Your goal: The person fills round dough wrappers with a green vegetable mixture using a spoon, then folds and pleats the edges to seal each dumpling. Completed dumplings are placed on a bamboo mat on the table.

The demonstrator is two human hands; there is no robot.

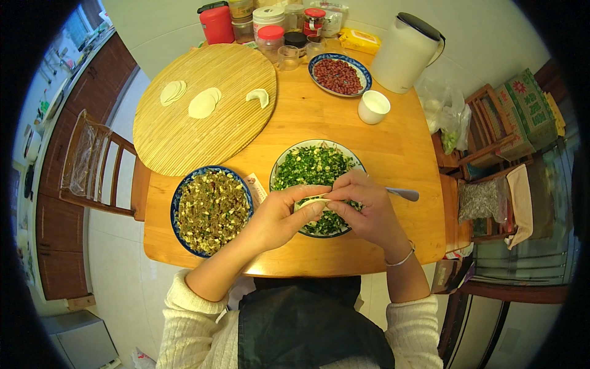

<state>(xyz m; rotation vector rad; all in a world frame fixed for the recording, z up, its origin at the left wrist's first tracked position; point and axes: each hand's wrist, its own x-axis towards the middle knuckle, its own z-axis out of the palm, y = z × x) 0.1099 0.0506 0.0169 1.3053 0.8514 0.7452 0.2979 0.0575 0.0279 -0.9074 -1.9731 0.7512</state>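
A folded dumpling wrapper (311, 202) is pinched between my two hands above a bowl of chopped green filling (309, 166). My left hand (290, 210) grips its left part with thumb and fingers. At the other end, the thumb and fingertips of my right hand (362, 203) press the wrapper's edge together. Whatever is inside the wrapper is hidden. To the left stands a blue-rimmed bowl of brownish minced filling (212, 210). On the round slatted mat (170, 138) lie two small stacks of round wrappers (203, 104) and one crescent-shaped dumpling (259, 97).
A metal utensil handle (404, 193) sticks out right of the green filling. Farther back are a white cup (374, 107), a plate of red beans or peanuts (339, 76) and a white kettle (403, 55). Several jars (271, 39) line the wall. Wooden chairs (99, 166) flank the table.
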